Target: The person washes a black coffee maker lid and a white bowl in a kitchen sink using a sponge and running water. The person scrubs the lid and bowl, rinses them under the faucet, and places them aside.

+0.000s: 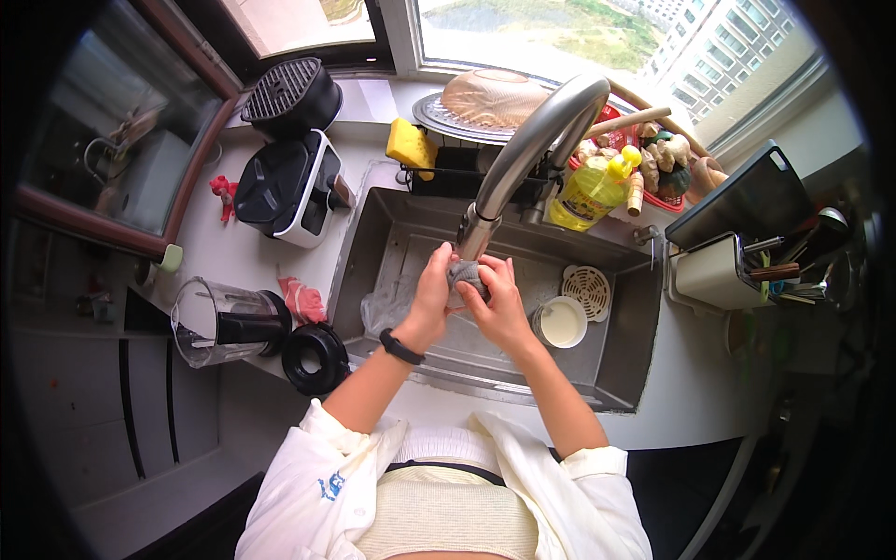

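A small bunched grey cloth is held between my two hands, right under the spout of the steel faucet. My left hand has its fingers along the cloth's left side, with a black band on the wrist. From the right, my right hand grips the cloth with thumb and fingers. Below them is the steel sink, where a white cup with pale liquid stands beside a round beige slotted drain cover. A clear plastic bag lies in the sink left of my hands.
Left of the sink are a blender jar, a black ring-shaped part, a red-and-white cloth and an air fryer. Behind it are a yellow sponge and a yellow soap bottle. A utensil holder stands at right.
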Demonstrator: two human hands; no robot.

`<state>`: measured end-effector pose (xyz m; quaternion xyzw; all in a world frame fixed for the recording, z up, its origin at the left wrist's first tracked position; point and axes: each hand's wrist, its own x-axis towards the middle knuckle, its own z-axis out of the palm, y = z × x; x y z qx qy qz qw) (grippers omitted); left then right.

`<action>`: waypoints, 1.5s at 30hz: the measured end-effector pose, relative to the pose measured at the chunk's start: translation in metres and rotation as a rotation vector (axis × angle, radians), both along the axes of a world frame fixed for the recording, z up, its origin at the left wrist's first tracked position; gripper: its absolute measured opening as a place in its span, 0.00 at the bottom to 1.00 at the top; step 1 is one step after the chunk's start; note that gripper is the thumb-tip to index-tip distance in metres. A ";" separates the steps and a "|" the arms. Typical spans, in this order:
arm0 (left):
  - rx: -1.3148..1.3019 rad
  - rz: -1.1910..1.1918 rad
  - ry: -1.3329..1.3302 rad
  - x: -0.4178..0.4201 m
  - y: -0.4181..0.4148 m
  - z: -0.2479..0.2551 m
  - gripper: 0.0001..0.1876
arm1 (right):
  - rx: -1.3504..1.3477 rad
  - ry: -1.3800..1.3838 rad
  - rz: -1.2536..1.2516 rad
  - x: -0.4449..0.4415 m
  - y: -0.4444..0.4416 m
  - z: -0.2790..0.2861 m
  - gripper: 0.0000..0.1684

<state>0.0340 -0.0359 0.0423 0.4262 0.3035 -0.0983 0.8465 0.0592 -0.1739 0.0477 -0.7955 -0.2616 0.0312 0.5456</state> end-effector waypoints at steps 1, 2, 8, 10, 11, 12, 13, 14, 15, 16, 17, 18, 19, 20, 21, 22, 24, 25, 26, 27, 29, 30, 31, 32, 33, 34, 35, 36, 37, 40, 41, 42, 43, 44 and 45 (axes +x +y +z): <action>-0.066 -0.057 0.023 0.002 0.005 0.005 0.25 | -0.067 -0.086 0.050 0.001 -0.004 0.003 0.11; -0.132 -0.114 0.046 0.003 0.010 0.012 0.25 | -0.133 -0.172 0.100 0.003 -0.008 0.005 0.11; 0.081 -0.049 -0.274 0.006 -0.004 0.006 0.28 | 0.033 0.115 -0.013 0.006 -0.008 0.002 0.08; 0.658 0.171 -0.495 0.007 -0.023 -0.026 0.29 | 0.345 0.759 -0.102 0.008 0.005 -0.015 0.09; 0.706 0.193 -0.496 0.005 -0.021 -0.034 0.30 | 0.375 0.766 -0.075 0.006 0.008 -0.018 0.11; 0.748 0.205 -0.500 0.005 -0.022 -0.028 0.30 | 0.406 0.772 -0.057 0.004 0.008 -0.018 0.12; 0.791 0.218 -0.504 0.005 -0.021 -0.023 0.31 | 0.437 0.777 -0.039 0.002 0.009 -0.019 0.13; 0.621 0.184 -0.434 0.001 -0.019 -0.017 0.29 | 0.317 0.473 -0.038 0.000 0.011 -0.025 0.13; 0.391 0.110 -0.316 0.000 -0.009 -0.017 0.28 | 0.160 0.260 -0.007 -0.001 0.010 -0.018 0.12; 0.158 0.036 -0.196 0.003 0.004 -0.016 0.27 | 0.003 0.047 0.023 0.000 0.007 -0.005 0.12; -0.074 -0.037 -0.076 0.006 0.013 -0.017 0.27 | -0.153 -0.167 0.053 -0.001 0.005 0.002 0.12; -0.141 -0.088 -0.036 0.011 0.014 -0.002 0.26 | -0.166 -0.209 0.098 0.001 0.005 -0.001 0.12; -0.173 -0.086 -0.024 0.011 0.013 0.000 0.27 | -0.201 -0.228 0.114 0.002 0.003 -0.001 0.12; -0.206 -0.085 -0.012 0.010 0.011 0.001 0.28 | -0.235 -0.246 0.129 0.002 0.000 0.000 0.13; -0.235 -0.081 0.001 0.007 0.010 0.002 0.29 | -0.267 -0.263 0.146 0.002 0.000 0.001 0.13; -0.243 -0.072 -0.062 0.005 0.007 0.008 0.31 | -0.194 -0.158 0.091 0.004 0.000 -0.005 0.13; -0.014 -0.007 -0.134 -0.003 -0.005 -0.008 0.35 | -0.046 0.057 -0.011 0.008 0.004 -0.025 0.13; 0.098 0.026 -0.166 -0.007 -0.016 -0.007 0.37 | 0.158 0.343 -0.017 0.010 0.007 -0.017 0.13; 0.539 0.104 -0.258 -0.010 -0.033 -0.006 0.38 | 0.363 0.629 -0.024 0.011 0.011 -0.007 0.14; 0.606 0.103 -0.328 -0.009 -0.032 -0.007 0.37 | 0.571 0.910 -0.034 0.012 0.013 0.000 0.14; 0.740 0.103 -0.469 -0.007 -0.026 -0.017 0.37 | 0.380 0.701 0.007 0.011 0.012 -0.012 0.15; 0.565 0.042 -0.408 -0.006 -0.012 -0.038 0.37 | 0.254 0.522 0.016 0.010 0.011 -0.013 0.15; 0.387 -0.025 -0.312 -0.004 -0.009 -0.023 0.35 | 0.128 0.343 0.009 0.011 0.007 -0.017 0.15; 0.210 -0.091 -0.214 -0.002 -0.008 -0.006 0.34 | 0.041 0.174 0.012 0.013 0.000 -0.022 0.13; 0.038 -0.142 -0.118 -0.001 -0.004 0.007 0.33 | -0.015 0.102 0.040 0.012 -0.002 -0.019 0.14; 0.042 -0.169 -0.100 0.001 0.000 0.001 0.32 | -0.071 0.029 0.067 0.010 -0.004 -0.016 0.15; -0.037 -0.212 -0.083 0.003 0.007 0.003 0.31 | -0.127 -0.044 0.093 0.009 -0.006 -0.011 0.16; -0.118 -0.260 -0.062 0.005 0.014 0.005 0.31 | -0.262 -0.212 0.164 0.008 -0.009 -0.007 0.15; -0.200 -0.308 -0.041 0.007 0.018 0.006 0.30 | -0.287 -0.269 0.165 0.007 -0.010 -0.004 0.15; -0.233 -0.313 -0.114 0.008 0.017 0.010 0.31 | -0.282 -0.307 0.119 0.009 -0.011 0.001 0.15; -0.263 -0.303 -0.151 0.008 0.015 0.011 0.31 | -0.227 -0.231 0.073 0.009 -0.011 0.000 0.16; -0.146 -0.231 -0.242 0.007 0.014 -0.002 0.30 | -0.166 -0.157 0.037 0.010 -0.008 0.000 0.16; -0.030 -0.156 -0.331 0.007 0.007 -0.016 0.30 | 0.076 0.203 0.030 0.010 -0.002 0.000 0.15; 0.090 -0.087 -0.391 0.004 0.004 -0.030 0.30 | 0.317 0.563 0.024 0.011 0.005 0.000 0.14; 0.213 -0.024 -0.440 0.004 -0.003 -0.028 0.30 | 0.557 0.925 0.006 0.011 0.008 -0.002 0.14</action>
